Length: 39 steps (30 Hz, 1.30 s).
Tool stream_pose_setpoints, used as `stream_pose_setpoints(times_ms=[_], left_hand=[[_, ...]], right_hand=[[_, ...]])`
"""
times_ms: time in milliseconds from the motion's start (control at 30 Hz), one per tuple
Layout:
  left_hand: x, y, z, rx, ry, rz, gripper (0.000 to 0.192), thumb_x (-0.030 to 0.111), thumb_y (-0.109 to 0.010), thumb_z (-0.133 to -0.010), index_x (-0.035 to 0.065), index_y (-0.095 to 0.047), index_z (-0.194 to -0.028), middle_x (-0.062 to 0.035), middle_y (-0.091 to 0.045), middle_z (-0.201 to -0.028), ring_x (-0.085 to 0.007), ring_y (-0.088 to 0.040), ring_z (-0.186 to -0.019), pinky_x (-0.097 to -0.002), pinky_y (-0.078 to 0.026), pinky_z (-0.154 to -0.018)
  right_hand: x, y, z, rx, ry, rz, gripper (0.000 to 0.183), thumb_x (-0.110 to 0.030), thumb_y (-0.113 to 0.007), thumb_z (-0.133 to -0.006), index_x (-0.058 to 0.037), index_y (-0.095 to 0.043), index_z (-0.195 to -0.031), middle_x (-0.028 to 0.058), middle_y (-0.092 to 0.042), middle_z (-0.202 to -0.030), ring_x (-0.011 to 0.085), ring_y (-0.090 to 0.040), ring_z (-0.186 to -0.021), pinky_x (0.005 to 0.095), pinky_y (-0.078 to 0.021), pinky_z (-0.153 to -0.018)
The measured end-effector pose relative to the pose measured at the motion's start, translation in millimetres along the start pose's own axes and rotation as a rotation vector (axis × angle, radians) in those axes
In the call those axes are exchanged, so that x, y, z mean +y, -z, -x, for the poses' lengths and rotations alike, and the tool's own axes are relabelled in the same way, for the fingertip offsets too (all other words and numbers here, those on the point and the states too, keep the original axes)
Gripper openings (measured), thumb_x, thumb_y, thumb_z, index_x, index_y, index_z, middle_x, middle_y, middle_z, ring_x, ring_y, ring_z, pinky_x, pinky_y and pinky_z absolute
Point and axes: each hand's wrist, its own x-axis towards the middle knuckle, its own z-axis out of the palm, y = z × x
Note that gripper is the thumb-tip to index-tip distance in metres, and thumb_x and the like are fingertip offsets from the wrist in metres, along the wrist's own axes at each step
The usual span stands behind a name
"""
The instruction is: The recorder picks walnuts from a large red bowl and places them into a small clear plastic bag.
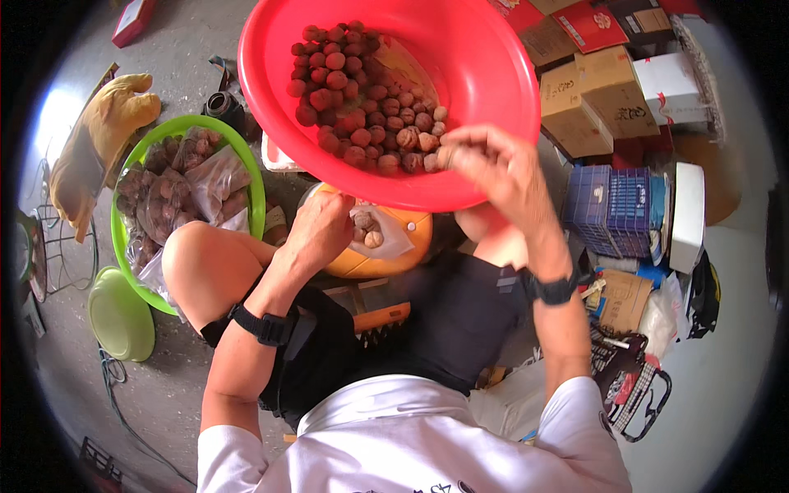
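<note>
A red plastic basin (493, 86) stands tilted before me, with many walnuts (391, 123) gathered in its left and lower parts. My right hand (487, 160) reaches over its lower right rim, fingers bent at the walnuts' edge; blur hides whether it grips one. Below the rim, my left hand (323, 222) is closed at the edge of a clear plastic bag (394, 237) and seems to pinch it. Several paler walnuts (370, 234) lie in this bag, on a round orange-yellow stool (345, 265) between my knees.
At left, a green basin (260, 215) holds bagged walnuts (163, 203); a light green basin (121, 314) and a cable (123, 407) are near it. Cardboard boxes (573, 111), a blue plastic crate (607, 209) and a white foam box (686, 215) stand at right.
</note>
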Motion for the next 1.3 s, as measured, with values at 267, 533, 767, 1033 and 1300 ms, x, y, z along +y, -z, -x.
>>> stream_pose_setpoints(times_ms=[267, 533, 767, 1033, 1300], left_hand=[[3, -1, 6, 0.003, -0.002, -0.042, 0.011, -0.004, -0.055, -0.074, -0.0028, -0.057, -0.085, -0.0257, -0.058, -0.072, -0.0451, -0.059, -0.073, -0.0469, -0.048, -0.061], [0, 2, 6, -0.022, 0.007, -0.092, 0.011, -0.001, -0.055, -0.076, -0.0028, -0.058, -0.086, -0.0273, -0.059, -0.073, -0.0459, -0.061, -0.076, -0.0487, -0.049, -0.065], [5, 5, 8, -0.082, 0.109, -0.069, 0.017, 0.001, -0.059, -0.076, -0.0027, -0.06, -0.092, -0.0278, -0.062, -0.078, -0.0456, -0.062, -0.08, -0.0486, -0.051, -0.066], [7, 7, 7, -0.066, 0.106, -0.041, 0.021, -0.001, -0.058, -0.073, -0.0028, -0.063, -0.094, -0.0272, -0.062, -0.075, -0.0446, -0.063, -0.076, -0.0468, -0.052, -0.066], [14, 10, 4, -0.087, 0.062, -0.067, 0.02, 0.001, -0.058, -0.073, -0.0001, -0.065, -0.091, -0.0257, -0.062, -0.072, -0.0431, -0.063, -0.074, -0.0486, -0.051, -0.066]], right_hand=[[27, -66, 90, 0.016, 0.125, 0.24, 0.027, 0.005, -0.067, -0.078, -0.0019, -0.06, -0.103, 0.0133, -0.063, -0.093, 0.0274, -0.066, -0.073, 0.0358, -0.0539, -0.066], [49, -56, 99, 0.033, 0.165, 0.416, 0.016, 0.0, -0.063, -0.082, -0.0025, -0.063, -0.097, 0.0148, -0.062, -0.087, 0.0365, -0.063, -0.082, 0.0412, -0.0525, -0.071], [66, -61, 104, -0.168, -0.015, 0.697, 0.041, -0.006, -0.069, -0.077, -0.0097, -0.06, -0.117, 0.0174, -0.061, -0.102, 0.0402, -0.062, -0.091, 0.0461, -0.0525, -0.075], [90, -65, 89, -0.361, 0.081, 0.817, 0.022, -0.006, -0.061, -0.08, -0.0089, -0.064, -0.102, 0.0159, -0.059, -0.087, 0.0398, -0.062, -0.079, 0.0484, -0.0512, -0.069], [96, -60, 77, -0.205, 0.166, 0.769, 0.002, -0.005, -0.06, -0.079, -0.0039, -0.06, -0.081, 0.0146, -0.059, -0.08, 0.0382, -0.062, -0.075, 0.0465, -0.0508, -0.064]])
